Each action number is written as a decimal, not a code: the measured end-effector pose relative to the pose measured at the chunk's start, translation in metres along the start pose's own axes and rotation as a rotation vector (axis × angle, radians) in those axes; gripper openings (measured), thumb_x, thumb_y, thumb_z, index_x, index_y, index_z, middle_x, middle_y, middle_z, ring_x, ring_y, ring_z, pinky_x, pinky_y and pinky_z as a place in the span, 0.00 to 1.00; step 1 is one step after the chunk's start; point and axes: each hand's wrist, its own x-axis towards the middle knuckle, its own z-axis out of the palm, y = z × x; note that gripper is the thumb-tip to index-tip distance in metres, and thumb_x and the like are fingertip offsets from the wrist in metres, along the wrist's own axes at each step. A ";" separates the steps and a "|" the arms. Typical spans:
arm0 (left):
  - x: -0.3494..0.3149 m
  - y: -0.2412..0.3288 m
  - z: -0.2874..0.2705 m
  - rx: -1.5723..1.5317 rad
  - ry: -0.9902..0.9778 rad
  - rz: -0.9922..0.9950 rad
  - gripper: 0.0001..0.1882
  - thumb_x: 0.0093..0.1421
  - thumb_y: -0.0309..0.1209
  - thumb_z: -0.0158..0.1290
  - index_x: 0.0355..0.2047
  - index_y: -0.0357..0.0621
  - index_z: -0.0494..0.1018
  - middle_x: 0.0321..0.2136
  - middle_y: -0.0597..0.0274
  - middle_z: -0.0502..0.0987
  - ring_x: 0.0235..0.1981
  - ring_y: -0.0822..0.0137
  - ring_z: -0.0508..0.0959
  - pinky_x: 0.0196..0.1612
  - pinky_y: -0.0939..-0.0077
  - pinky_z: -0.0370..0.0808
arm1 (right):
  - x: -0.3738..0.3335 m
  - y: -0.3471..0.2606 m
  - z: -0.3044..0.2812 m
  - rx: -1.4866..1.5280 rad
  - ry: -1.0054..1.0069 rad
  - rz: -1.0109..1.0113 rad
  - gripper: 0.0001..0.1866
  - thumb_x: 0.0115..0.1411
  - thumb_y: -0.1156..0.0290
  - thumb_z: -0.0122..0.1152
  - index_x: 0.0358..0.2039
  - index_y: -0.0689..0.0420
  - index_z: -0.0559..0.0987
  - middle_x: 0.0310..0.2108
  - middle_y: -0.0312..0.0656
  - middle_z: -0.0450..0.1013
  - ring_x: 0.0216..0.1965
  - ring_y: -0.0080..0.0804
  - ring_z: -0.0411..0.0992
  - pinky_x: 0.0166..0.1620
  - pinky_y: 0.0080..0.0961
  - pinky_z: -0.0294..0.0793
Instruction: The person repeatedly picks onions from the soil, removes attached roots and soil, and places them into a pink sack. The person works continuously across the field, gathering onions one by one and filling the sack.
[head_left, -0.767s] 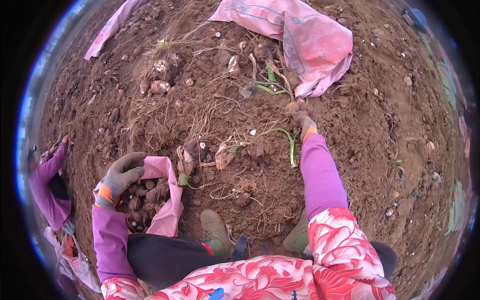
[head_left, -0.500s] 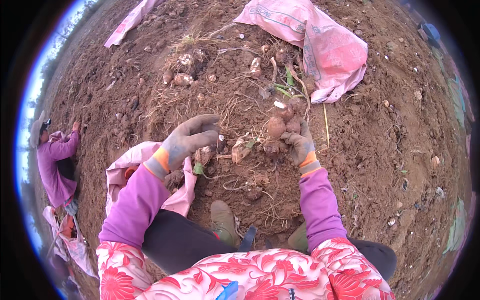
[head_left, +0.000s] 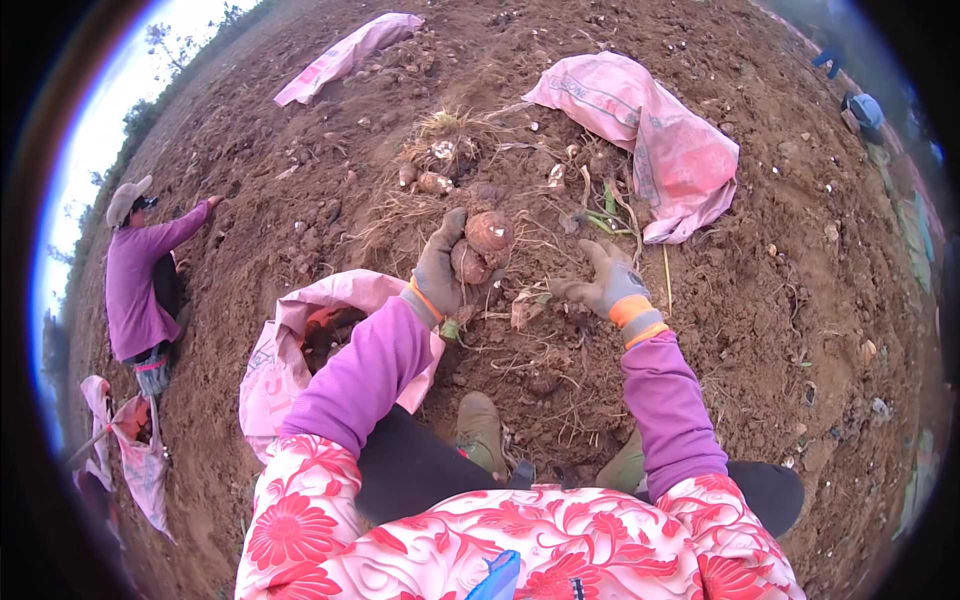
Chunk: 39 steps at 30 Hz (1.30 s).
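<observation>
A clump of round brown taro corms sits in my gloved left hand, whose fingers close around its left side. My gloved right hand is empty, its thumb and fingers apart, over the soil to the right of the clump. Beside my left forearm stands an open pink sack with dark contents that I can only partly see. Between my hands lie dry roots and a pale, torn plant piece. More taro corms rest on the soil beyond my left hand, next to dry roots.
A pink sack lies flat at the far right of my hands, near green stalks. Another pink sack lies farther off. A person in purple crouches at the left, above more sacks. My boots stand on loose soil.
The taro clump has passed from my right hand to my left. My left hand has closed on it, and the right has opened. The view has shifted.
</observation>
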 end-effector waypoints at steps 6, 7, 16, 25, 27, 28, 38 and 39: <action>-0.028 -0.003 0.004 0.116 0.041 0.097 0.25 0.72 0.50 0.47 0.59 0.46 0.71 0.51 0.51 0.79 0.51 0.54 0.81 0.56 0.53 0.80 | -0.004 -0.064 0.061 0.459 -0.134 -0.057 0.30 0.57 0.55 0.67 0.58 0.53 0.76 0.55 0.51 0.76 0.56 0.48 0.75 0.59 0.37 0.73; -0.042 0.008 0.001 0.157 0.038 0.119 0.24 0.72 0.49 0.47 0.57 0.44 0.72 0.50 0.51 0.80 0.50 0.54 0.82 0.54 0.50 0.81 | -0.005 -0.068 0.065 0.353 -0.132 -0.051 0.24 0.59 0.59 0.65 0.55 0.51 0.79 0.53 0.49 0.78 0.54 0.47 0.76 0.58 0.37 0.74; -0.260 0.147 -0.169 1.720 1.486 -0.625 0.30 0.57 0.41 0.62 0.61 0.53 0.75 0.58 0.58 0.77 0.60 0.61 0.74 0.61 0.65 0.69 | -0.096 0.140 -0.133 -0.317 0.119 -0.115 0.18 0.55 0.66 0.71 0.43 0.59 0.79 0.44 0.50 0.78 0.46 0.48 0.77 0.49 0.37 0.75; -0.176 0.143 -0.131 1.361 1.212 -0.380 0.29 0.64 0.49 0.56 0.61 0.50 0.71 0.46 0.59 0.78 0.44 0.55 0.75 0.47 0.56 0.72 | -0.393 0.242 -0.280 -0.426 0.833 0.634 0.24 0.61 0.58 0.67 0.51 0.64 0.81 0.46 0.56 0.81 0.48 0.46 0.80 0.51 0.37 0.76; -0.148 0.115 -0.091 1.440 1.061 -0.193 0.26 0.64 0.48 0.55 0.60 0.56 0.70 0.37 0.65 0.75 0.31 0.65 0.73 0.31 0.58 0.69 | -0.436 0.232 -0.221 -0.240 0.561 0.922 0.26 0.61 0.48 0.63 0.49 0.57 0.83 0.44 0.55 0.81 0.47 0.51 0.80 0.52 0.39 0.76; -0.134 0.098 -0.072 1.450 0.987 -0.134 0.23 0.64 0.46 0.55 0.57 0.58 0.71 0.35 0.67 0.74 0.28 0.67 0.73 0.30 0.58 0.67 | -0.448 0.226 -0.181 -0.174 0.565 0.961 0.29 0.60 0.43 0.62 0.49 0.56 0.83 0.43 0.55 0.81 0.47 0.51 0.80 0.51 0.40 0.76; -0.036 -0.046 0.048 1.688 0.517 -0.649 0.26 0.58 0.39 0.62 0.57 0.48 0.75 0.39 0.64 0.83 0.33 0.66 0.82 0.36 0.67 0.78 | -0.413 0.301 -0.016 0.273 0.201 1.157 0.24 0.58 0.51 0.65 0.54 0.44 0.80 0.54 0.49 0.78 0.58 0.47 0.74 0.60 0.40 0.72; -0.017 -0.053 0.057 1.660 0.522 -0.638 0.26 0.60 0.39 0.61 0.57 0.46 0.75 0.40 0.63 0.83 0.36 0.64 0.83 0.39 0.67 0.79 | -0.410 0.325 -0.024 0.307 0.374 1.142 0.18 0.58 0.54 0.63 0.46 0.47 0.83 0.47 0.49 0.80 0.52 0.48 0.77 0.55 0.40 0.75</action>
